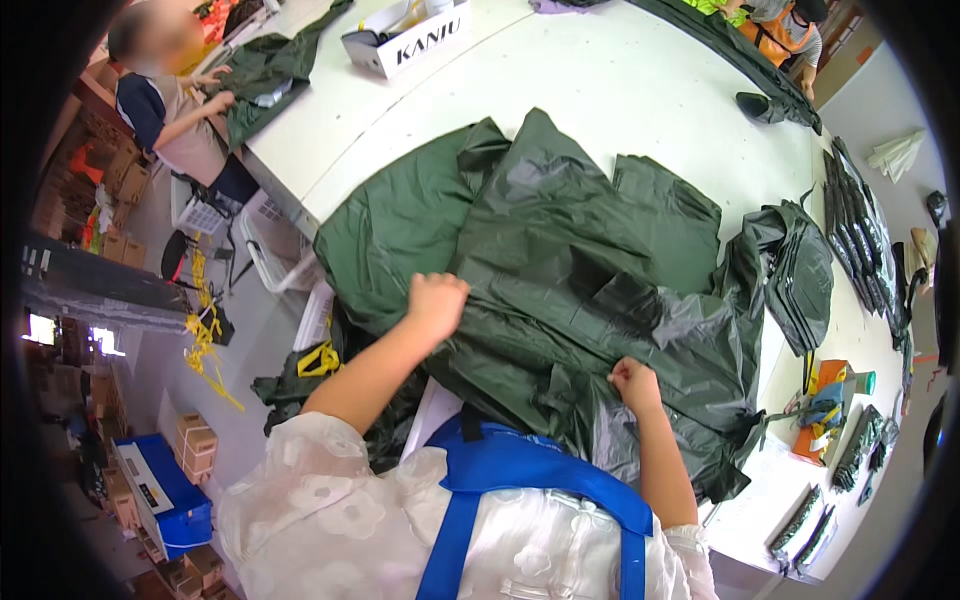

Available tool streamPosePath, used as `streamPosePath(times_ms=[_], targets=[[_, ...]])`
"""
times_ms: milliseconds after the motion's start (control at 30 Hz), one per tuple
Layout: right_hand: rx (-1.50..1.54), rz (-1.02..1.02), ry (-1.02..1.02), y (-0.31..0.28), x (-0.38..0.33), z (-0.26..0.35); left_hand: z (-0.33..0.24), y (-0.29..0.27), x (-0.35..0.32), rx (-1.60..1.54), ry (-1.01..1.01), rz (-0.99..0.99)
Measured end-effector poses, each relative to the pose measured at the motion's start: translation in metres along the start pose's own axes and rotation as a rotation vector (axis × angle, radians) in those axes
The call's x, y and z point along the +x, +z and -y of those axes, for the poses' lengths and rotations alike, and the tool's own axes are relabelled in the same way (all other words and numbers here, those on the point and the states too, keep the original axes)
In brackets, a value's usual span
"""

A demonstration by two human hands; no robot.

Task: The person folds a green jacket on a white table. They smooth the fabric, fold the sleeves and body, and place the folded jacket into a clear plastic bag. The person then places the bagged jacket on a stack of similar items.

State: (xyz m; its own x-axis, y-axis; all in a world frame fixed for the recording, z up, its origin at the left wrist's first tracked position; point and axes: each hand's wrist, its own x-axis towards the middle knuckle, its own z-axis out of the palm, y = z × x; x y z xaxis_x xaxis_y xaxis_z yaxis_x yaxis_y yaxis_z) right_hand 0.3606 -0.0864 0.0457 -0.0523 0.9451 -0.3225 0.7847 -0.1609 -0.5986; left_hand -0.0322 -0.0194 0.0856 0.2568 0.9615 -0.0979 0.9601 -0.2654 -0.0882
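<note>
A dark green raincoat (560, 230) of thin, shiny, waterproof cloth lies spread and creased across the white table in front of me. My left hand (438, 305) is closed on the cloth at the left of its middle, the knuckles upward and the fingertips hidden. Nearer to me and further right, my right hand (635, 385) pinches the raincoat along a long seam or edge that runs between both hands. A sleeve-like part bunches up at the right side, and the lower right corner hangs over the near table edge.
A white box (405, 45) stands at the far side of the table (440, 130). Folded dark packs (858, 235) and an orange box (815, 400) lie to the right. Co-workers (185, 130) handle dark garments at the far left and far right. Baskets (275, 245) stand left of the table.
</note>
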Motion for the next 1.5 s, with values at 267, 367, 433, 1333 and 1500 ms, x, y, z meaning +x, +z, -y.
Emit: streamPosePath(times_ms=[267,367,433,1333,1500], targets=[[-0.182,-0.206,-0.246,-0.002,-0.003,0.090,0.049,-0.009,-0.064,-0.437,0.061,-0.541],[0.013,-0.226,-0.701,0.019,-0.003,0.189,0.035,-0.047,-0.085,-0.414,0.003,-0.532],[0.035,-0.175,-0.940,0.038,-0.009,0.240,0.026,-0.048,-0.091,-0.536,0.009,-0.429],[0.096,-0.032,-1.014,0.024,-0.007,0.244,0.044,-0.021,-0.004,-2.663,-0.550,0.099],[0.117,0.020,-0.983,0.027,-0.004,0.242,0.031,-0.010,-0.035,-2.807,-0.521,0.315]])
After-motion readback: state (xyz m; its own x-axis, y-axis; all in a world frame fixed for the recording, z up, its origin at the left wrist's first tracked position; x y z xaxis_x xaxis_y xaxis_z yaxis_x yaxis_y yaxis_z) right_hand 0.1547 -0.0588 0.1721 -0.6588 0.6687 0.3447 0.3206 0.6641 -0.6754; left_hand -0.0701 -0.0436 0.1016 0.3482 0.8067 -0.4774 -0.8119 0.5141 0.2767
